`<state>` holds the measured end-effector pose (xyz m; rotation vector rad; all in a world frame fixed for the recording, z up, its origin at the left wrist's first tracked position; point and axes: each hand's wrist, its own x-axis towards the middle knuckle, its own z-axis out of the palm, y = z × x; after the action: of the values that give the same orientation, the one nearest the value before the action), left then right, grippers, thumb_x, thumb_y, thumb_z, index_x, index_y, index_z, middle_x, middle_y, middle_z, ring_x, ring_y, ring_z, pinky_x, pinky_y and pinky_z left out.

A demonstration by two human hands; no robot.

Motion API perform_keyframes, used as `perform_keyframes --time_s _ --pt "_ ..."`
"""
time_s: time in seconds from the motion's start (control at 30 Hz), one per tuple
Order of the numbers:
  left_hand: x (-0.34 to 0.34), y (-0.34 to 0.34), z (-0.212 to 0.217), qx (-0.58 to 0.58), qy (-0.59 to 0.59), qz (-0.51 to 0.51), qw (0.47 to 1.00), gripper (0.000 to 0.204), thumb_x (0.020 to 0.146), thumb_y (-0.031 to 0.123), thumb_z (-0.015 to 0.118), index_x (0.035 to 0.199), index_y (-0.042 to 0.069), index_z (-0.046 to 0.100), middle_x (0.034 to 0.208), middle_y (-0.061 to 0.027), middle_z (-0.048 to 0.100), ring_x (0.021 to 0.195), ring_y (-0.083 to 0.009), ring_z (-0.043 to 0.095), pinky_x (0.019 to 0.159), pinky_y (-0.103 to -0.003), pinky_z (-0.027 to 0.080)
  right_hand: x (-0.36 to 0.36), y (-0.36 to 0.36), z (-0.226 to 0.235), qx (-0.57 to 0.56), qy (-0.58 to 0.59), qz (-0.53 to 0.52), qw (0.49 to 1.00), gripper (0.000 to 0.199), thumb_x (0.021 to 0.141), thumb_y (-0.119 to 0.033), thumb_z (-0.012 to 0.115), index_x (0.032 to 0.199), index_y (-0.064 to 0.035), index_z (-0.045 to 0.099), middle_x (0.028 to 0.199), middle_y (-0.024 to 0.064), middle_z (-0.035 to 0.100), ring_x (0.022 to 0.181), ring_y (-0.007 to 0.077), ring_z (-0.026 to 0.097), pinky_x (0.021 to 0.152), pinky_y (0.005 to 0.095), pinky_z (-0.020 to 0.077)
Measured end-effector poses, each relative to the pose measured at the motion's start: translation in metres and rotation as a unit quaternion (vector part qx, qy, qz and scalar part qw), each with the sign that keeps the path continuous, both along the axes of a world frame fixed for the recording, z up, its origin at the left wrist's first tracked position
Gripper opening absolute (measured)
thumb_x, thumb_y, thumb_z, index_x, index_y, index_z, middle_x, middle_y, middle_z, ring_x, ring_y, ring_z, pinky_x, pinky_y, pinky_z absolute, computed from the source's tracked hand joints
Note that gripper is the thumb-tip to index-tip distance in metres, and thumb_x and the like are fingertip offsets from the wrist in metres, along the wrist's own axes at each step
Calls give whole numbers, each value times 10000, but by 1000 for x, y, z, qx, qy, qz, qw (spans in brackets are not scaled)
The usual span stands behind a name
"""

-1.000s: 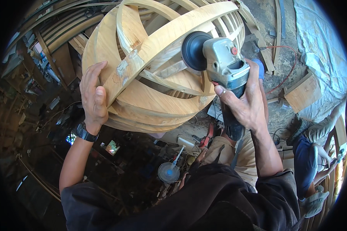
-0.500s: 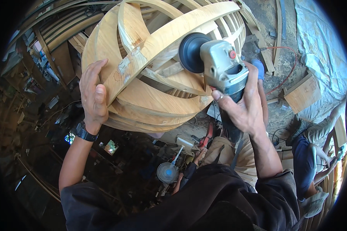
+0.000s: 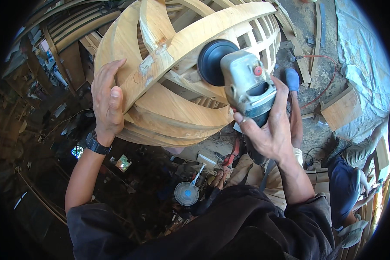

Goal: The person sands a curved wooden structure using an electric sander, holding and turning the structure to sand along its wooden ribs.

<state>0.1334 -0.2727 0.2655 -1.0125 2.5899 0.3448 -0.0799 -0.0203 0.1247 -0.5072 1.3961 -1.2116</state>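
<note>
My right hand (image 3: 271, 125) grips an angle grinder (image 3: 247, 86) with a grey metal head, a red button and a dark body. Its round black disc (image 3: 216, 63) stands at the curved beam of a large wooden framework (image 3: 173, 112); whether the disc touches the wood I cannot tell. The framework is built of pale, bowed slats, with a whitish patch (image 3: 149, 65) on the beam. Against its left side rests my left hand (image 3: 108, 97), fingers stretched out and thumb raised, holding nothing. A dark watch (image 3: 97, 144) is on my left wrist.
Another person (image 3: 349, 182) in dark blue crouches at the right. A blue sheet (image 3: 364, 56), a wooden box (image 3: 342, 110) and a red cable (image 3: 333, 78) lie on the floor. A round fan-like thing (image 3: 186, 193) stands below the framework. Long timbers (image 3: 80, 32) are stacked at the upper left.
The grinder and my right hand have shifted slightly left and downward, with the disc turned a little more into view. My left hand stays at the framework's left side.
</note>
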Motion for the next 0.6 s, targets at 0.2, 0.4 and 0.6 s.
perform_keyframes --time_s 0.2,0.4,0.6 --pt "0 -1 -1 4 8 -2 1000 664 1004 506 275 1334 14 574 1338 -188 580 1289 -361 496 1120 -441 306 -6 -3 7 21 8 0 1000 793 817 -187 748 1413 59 285 1181 212 583 1097 283 604 989 393 457" --pt "3 -2 -2 10 11 7 1000 674 1001 515 274 1336 12 572 1333 -192 580 1291 -362 493 1121 -439 305 7 2 18 -10 15 79 997 910 770 -197 767 1451 78 229 1317 260 410 1227 328 469 1058 434 383" --pt "-1 0 0 6 4 6 1000 671 1001 512 280 1336 9 570 1329 -197 580 1284 -366 497 1120 -442 309 -2 -2 8 18 -25 8 1000 808 808 -193 745 1426 47 283 1236 211 546 1159 282 563 1031 396 416"
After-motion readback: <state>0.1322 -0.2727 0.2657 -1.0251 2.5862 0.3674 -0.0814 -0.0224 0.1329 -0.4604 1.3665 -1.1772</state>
